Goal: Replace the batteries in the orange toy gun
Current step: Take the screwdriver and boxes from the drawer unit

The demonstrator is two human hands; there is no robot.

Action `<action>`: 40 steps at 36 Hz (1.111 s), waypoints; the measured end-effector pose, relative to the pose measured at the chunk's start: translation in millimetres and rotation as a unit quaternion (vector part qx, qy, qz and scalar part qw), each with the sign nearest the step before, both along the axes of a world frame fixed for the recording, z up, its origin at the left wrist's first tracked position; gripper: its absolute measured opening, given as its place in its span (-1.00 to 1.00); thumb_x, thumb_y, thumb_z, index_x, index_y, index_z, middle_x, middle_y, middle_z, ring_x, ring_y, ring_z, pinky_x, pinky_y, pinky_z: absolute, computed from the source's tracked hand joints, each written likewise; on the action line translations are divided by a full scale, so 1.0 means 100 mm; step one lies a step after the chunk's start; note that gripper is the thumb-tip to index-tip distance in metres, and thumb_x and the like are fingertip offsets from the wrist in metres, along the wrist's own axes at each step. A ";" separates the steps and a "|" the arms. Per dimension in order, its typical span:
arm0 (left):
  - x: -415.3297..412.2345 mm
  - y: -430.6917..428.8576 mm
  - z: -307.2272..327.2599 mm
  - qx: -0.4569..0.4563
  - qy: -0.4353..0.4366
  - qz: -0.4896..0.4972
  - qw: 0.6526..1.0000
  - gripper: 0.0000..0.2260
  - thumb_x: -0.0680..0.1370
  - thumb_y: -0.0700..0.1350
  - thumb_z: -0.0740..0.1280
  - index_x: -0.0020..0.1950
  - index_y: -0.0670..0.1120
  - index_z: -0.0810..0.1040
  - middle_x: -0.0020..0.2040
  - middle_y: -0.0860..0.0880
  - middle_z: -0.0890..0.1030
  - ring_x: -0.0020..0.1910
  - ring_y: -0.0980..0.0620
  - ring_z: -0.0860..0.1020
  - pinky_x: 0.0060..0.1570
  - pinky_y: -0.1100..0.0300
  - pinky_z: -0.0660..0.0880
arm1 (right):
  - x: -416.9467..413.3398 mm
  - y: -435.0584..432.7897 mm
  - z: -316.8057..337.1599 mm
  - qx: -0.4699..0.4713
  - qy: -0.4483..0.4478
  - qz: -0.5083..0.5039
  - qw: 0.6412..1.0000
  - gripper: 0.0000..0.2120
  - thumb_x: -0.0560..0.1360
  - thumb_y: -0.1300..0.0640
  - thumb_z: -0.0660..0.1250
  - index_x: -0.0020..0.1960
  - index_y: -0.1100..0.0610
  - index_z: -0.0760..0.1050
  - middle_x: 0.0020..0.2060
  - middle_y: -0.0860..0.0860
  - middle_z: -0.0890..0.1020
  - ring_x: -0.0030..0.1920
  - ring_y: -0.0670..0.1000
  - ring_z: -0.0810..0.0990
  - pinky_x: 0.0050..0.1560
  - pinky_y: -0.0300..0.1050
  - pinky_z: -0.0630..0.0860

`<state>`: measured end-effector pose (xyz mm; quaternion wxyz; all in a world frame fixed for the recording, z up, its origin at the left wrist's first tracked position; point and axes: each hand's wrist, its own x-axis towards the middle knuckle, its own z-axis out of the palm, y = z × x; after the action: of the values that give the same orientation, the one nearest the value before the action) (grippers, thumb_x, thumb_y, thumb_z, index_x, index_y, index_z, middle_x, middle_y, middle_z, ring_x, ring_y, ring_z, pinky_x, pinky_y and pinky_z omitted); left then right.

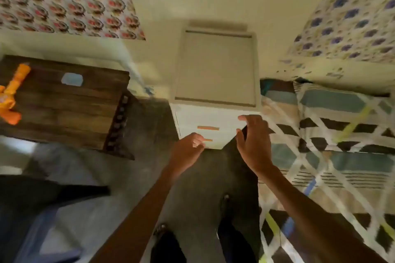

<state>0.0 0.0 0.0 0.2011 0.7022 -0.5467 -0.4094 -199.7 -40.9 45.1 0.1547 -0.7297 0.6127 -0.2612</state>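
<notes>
We stand on a dark floor in a small room, looking down at a white drawer unit set between a table and a bed. The fingers of our left hand are curled up against the lower orange handle on the unit's front; the blur keeps us from telling whether they actually hold it. The fingers of our right hand are spread and hold nothing, their tips at the unit's front right corner. Just beyond that hand lies the bed with its patterned cover. Well apart, on the far left, the orange toy gun lies on the dark wooden table, near its left edge.
</notes>
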 end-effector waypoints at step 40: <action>-0.51 0.59 -0.54 -0.029 -0.361 -0.156 0.919 -0.30 0.16 -0.18 0.63 0.22 -0.19 0.40 0.09 -0.19 0.62 -0.04 -0.20 0.60 -0.08 -0.04 0.59 | -0.30 -0.90 -0.35 0.126 0.293 0.191 0.928 -0.22 0.36 0.10 0.43 0.49 0.02 0.13 0.46 0.05 0.25 0.46 0.14 0.20 0.36 0.16 0.21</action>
<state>-50.5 59.3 -53.9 -0.0556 0.7022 -0.6962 -0.1382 -229.3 -130.9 10.1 0.1059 -0.8516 0.5075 0.0778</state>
